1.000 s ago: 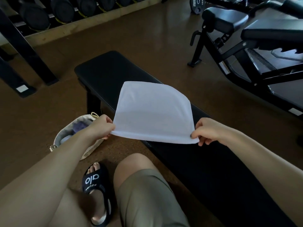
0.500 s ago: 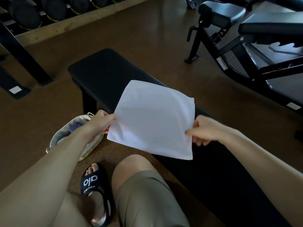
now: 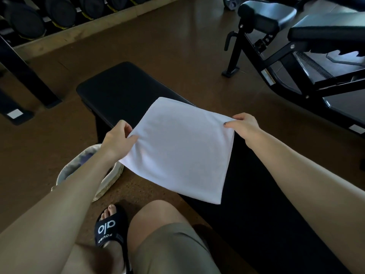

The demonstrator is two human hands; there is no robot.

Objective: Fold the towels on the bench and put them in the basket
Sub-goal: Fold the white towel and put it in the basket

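While both the left hand (image 3: 118, 137) and right hand (image 3: 244, 125) pinch opposite corners, the towel (image 3: 178, 149) hangs above the bench (image 3: 122, 89); edges should align squarely before the basket (image 3: 107, 181).

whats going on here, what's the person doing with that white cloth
A person sitting by a black gym bench is folding a white towel. The left hand pinches its left edge and the right hand pinches its right corner, holding the towel up above the bench with its lower corner hanging free. A fabric basket sits on the floor by the left arm, with something purplish in it. The towel is not yet in the basket.
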